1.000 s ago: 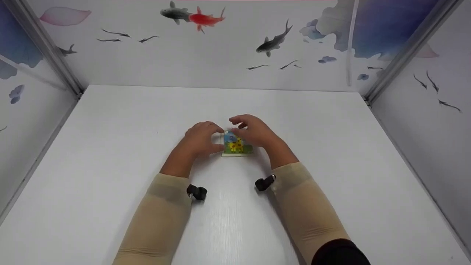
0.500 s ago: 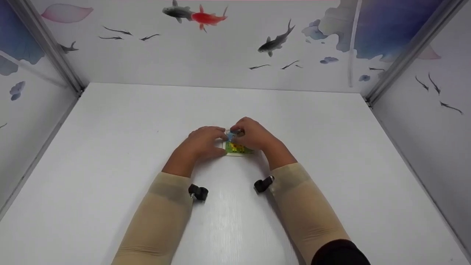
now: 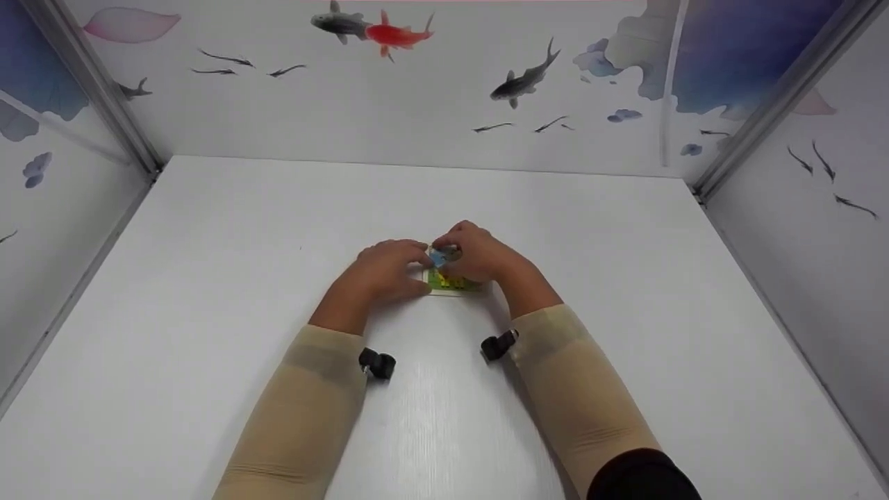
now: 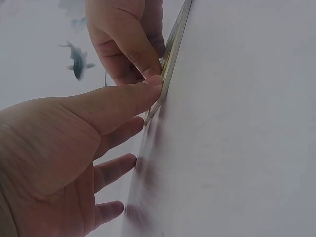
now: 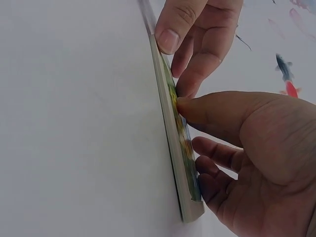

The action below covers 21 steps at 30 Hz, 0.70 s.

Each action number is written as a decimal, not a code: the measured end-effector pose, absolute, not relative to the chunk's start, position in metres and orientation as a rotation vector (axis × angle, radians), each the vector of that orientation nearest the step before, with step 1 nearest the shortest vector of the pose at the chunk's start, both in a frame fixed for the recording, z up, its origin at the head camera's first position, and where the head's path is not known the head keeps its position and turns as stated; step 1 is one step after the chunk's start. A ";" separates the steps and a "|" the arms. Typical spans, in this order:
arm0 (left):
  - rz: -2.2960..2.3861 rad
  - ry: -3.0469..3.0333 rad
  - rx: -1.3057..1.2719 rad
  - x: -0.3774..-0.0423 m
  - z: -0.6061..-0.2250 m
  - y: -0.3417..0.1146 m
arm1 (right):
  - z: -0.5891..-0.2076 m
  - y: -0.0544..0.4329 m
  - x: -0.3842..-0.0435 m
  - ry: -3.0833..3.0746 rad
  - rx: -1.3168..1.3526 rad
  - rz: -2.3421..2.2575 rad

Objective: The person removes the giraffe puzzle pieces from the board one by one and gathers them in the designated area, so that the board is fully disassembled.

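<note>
Small picture board [image 3: 455,283], partly covered, on a white tabletop [image 3: 430,430]

The board lies between the hands. The left hand [image 3: 382,271] rests its thumb on the near left corner, fingers [image 4: 116,171] spread and fairly straight. The right hand [image 3: 483,255] bends over the picture, thumb touching it; whether its fingers pinch anything, I cannot tell. Behind stands a fish-printed wall [image 3: 278,118].

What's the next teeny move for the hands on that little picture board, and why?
Maybe a gentle press down with the right hand, while the left hand steadies the board. The right thumb touches the picture, and the left thumb rests at the board's corner, so a push probably wouldn't slide it.
</note>
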<state>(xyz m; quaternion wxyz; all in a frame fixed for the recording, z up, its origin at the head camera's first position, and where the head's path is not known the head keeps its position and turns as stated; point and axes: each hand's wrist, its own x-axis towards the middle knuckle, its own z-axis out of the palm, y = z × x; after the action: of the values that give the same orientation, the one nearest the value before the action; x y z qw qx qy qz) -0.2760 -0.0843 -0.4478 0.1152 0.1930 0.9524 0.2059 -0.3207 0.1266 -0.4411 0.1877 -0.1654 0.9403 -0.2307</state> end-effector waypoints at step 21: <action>0.547 2.790 0.545 -0.279 -0.449 -0.081 | -0.441 0.125 -0.323 2.614 -0.439 -0.683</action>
<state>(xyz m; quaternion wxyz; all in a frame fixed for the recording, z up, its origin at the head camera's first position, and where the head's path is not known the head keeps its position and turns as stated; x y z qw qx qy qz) -0.2791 -0.0811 -0.4491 0.1228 0.1869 0.9565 0.1874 -0.3231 0.1248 -0.4411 0.2010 -0.1571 0.9355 -0.2444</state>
